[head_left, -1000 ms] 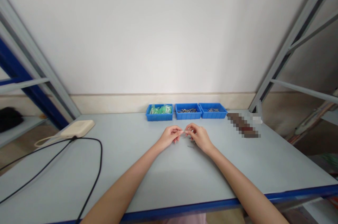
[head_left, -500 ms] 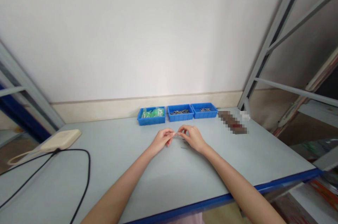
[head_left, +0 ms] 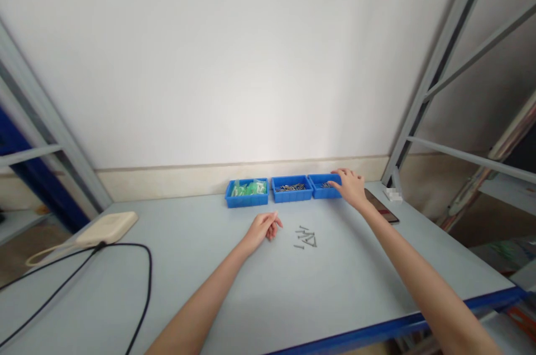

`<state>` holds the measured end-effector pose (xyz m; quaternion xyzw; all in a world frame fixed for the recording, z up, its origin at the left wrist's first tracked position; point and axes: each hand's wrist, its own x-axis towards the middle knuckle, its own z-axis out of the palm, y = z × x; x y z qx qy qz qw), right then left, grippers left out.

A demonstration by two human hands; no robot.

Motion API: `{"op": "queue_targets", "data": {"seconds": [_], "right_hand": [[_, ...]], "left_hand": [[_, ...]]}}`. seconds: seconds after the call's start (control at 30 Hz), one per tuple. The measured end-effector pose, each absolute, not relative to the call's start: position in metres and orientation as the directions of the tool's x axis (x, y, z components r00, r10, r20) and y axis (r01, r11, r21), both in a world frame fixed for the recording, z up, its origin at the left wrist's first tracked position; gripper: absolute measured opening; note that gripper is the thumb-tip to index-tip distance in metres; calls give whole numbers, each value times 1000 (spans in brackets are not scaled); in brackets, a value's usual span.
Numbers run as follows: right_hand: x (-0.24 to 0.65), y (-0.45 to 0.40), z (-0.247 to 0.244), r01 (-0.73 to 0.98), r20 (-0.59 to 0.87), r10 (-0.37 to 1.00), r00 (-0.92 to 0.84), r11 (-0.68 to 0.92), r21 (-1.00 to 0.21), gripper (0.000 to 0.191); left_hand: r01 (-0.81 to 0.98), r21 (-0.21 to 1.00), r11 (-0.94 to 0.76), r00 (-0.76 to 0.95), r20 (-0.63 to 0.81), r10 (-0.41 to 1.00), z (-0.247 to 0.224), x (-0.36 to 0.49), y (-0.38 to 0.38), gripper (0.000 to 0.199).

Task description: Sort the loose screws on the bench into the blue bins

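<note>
Blue bin (head_left: 326,193): at my right hand (head_left: 350,186), fingers parted.
Metal fasteners (head_left: 309,236): right of my left hand (head_left: 263,228), fingers curled; grip, I can't tell.

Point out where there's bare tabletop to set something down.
Two free patches: one between the black cable and the left hand and forearm; one between the scattered metal pins and the table's front edge, between the forearms. It's crowded along the back: three blue bins in a row, with the right hand at the rightmost.
</note>
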<state>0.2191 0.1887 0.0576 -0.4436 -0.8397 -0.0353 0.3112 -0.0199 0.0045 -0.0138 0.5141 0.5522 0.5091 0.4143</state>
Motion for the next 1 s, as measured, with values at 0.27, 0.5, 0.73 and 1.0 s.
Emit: {"op": "queue_targets", "data": {"seconds": [0.27, 0.5, 0.73, 1.0], "right_hand": [[238, 110, 9, 204, 200, 334, -921, 852, -482, 21], [227, 97, 2, 251, 247, 406, -880, 839, -483, 16], [197, 83, 42, 210, 289, 477, -830, 747, -631, 19], [150, 73, 30, 132, 519, 320, -792, 921, -366, 20]], "left_hand": [[171, 982, -77, -116, 97, 988, -8, -15, 1, 51], [196, 978, -77, -107, 99, 989, -9, -15, -1, 50], [223, 971, -91, -62, 108, 992, -5, -6, -4, 50], [144, 980, -134, -33, 141, 990, -7, -5, -7, 47]]}}
